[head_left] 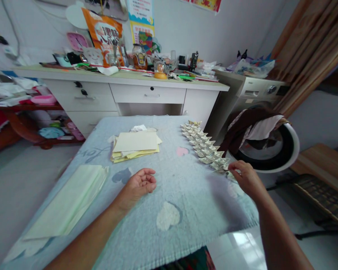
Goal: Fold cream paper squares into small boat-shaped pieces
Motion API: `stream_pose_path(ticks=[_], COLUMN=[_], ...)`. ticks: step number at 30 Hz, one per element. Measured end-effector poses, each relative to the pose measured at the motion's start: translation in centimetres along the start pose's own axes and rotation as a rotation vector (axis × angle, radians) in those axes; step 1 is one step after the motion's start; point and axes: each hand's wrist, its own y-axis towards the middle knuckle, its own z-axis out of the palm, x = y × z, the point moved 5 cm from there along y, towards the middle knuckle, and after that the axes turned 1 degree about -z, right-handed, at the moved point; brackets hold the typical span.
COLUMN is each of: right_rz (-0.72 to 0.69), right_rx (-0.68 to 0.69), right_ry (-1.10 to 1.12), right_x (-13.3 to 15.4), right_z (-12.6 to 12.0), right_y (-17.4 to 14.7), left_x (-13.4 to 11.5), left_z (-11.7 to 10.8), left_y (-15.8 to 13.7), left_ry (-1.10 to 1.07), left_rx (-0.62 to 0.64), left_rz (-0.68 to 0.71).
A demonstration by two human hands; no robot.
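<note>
Rows of small folded paper boats point(201, 143) run along the right side of the cloth-covered table. At their near end my right hand point(242, 174) pinches a folded paper boat point(230, 174), partly hidden by the fingers. My left hand point(142, 182) hovers or rests over the middle of the cloth, fingers loosely curled and holding nothing. Beyond it lies a stack of cream and yellow paper sheets point(138, 142), with crumpled white paper point(139, 128) behind. A larger pile of pale green sheets point(70, 198) lies at the left, beside my left forearm.
A heart-patterned blue cloth point(186, 210) covers the table. Behind stands a white desk point(149, 92) crowded with jars and an orange snack bag point(105, 35). At the right, a washing machine point(250, 88) has its door open with clothes hanging out, near a woven stool point(321, 198).
</note>
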Motion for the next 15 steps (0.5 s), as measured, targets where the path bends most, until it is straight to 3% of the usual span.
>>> stream_pose_path(ticks=[10, 15], right_rz=[0.044, 0.074], right_rx=[0.014, -0.040], right_ry=[-0.120, -0.177], right_x=[-0.5, -0.8], right_z=[1.5, 1.1], right_y=[-0.2, -0.5], left_x=[0.2, 0.1], left_z=[-0.3, -0.3], left_y=[0.1, 0.1], left_ry=[0.016, 0.027], left_rx=[-0.019, -0.012], left_rz=[0.000, 0.001])
